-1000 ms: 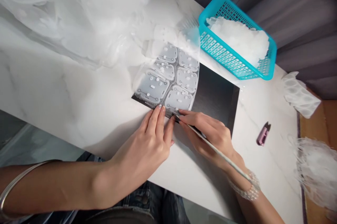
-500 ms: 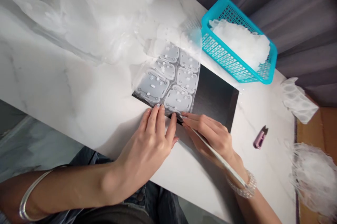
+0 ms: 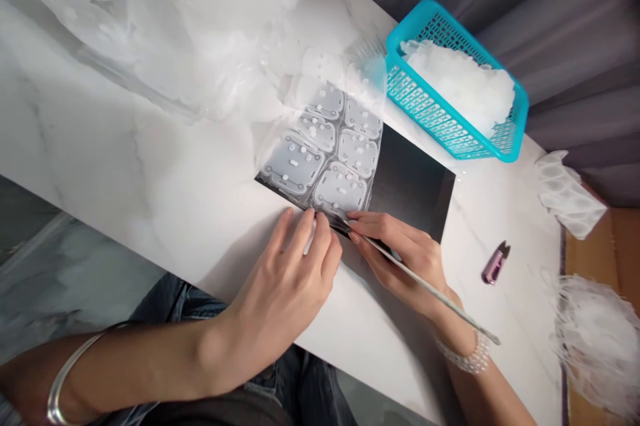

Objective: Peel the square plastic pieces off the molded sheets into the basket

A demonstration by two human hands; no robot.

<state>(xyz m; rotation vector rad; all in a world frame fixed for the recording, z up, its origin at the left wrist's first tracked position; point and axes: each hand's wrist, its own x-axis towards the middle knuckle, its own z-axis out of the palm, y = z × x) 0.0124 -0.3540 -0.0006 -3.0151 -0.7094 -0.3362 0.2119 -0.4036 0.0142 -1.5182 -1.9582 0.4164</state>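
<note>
A translucent moulded plastic sheet (image 3: 341, 191) with rows of rounded panels lies over a black mat (image 3: 413, 176). My left hand (image 3: 295, 276) is at the sheet's near edge, its fingers bent and the index and middle fingertips on that edge. The thumb is hidden beneath the hand, so the full grip does not show. In my right hand (image 3: 403, 263) is a slim, pale, pen-like tool (image 3: 433, 289), held between thumb and fingers. Its tip meets the sheet's near edge just right of my left fingers; the tip's shape is too small to make out.
A turquoise basket (image 3: 457, 139) of white translucent pieces stands at the back. Large clear plastic bags (image 3: 210, 33) cover the back left. Small purple thread snips (image 3: 495, 263) lie on the right. A moulded sheet (image 3: 570, 196) and tangled clear scraps (image 3: 597, 339) sit near a cardboard box (image 3: 620, 239).
My left fingers have drawn back and curled from lying spread on the sheet's edge. The tool in my right hand has tilted, its back end swinging right and away from the wrist.
</note>
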